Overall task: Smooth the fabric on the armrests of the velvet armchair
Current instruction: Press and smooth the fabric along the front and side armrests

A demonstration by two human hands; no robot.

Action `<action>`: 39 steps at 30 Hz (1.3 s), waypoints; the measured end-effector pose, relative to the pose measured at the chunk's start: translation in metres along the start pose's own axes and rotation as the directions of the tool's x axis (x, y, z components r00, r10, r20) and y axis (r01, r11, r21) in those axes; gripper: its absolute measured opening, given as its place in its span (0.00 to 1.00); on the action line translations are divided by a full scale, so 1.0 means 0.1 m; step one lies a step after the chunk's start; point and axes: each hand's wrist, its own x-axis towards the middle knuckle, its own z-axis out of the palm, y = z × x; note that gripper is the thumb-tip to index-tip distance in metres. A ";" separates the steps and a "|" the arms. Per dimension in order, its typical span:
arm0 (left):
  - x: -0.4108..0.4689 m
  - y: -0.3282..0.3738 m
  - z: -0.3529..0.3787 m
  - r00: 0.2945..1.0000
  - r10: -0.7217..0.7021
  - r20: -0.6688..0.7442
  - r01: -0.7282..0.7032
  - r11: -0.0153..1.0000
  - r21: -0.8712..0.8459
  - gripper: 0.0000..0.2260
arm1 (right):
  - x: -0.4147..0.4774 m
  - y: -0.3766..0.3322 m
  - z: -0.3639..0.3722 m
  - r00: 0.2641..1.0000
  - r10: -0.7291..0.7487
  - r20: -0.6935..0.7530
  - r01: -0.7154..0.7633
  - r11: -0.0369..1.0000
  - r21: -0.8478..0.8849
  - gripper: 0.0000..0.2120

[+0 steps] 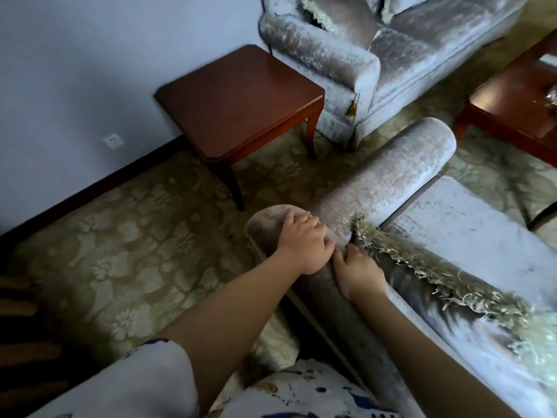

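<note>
A grey velvet armchair fills the lower right, its rounded armrest (391, 176) running from the centre up to the right. My left hand (304, 242) lies palm down on the near end of the chair's rolled back edge, fingers spread over the fabric. My right hand (358, 273) presses flat on the velvet just beside it, fingertips near the corner where armrest and back meet. Neither hand grips anything. A fringed cushion (452, 285) leans along the chair's back, beside the seat cushion (470, 224).
A brown wooden side table (241, 101) stands on the patterned carpet (120, 236) by the wall. A second velvet sofa (376, 55) with cushions sits behind it. Another wooden table (512, 101) is at the right edge.
</note>
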 end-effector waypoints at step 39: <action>-0.11 0.13 -0.13 0.960 -0.023 0.280 -0.028 0.984 0.178 0.29 | -2.32 2.15 -0.40 0.646 0.697 -0.311 -0.718 0.693 0.061 0.21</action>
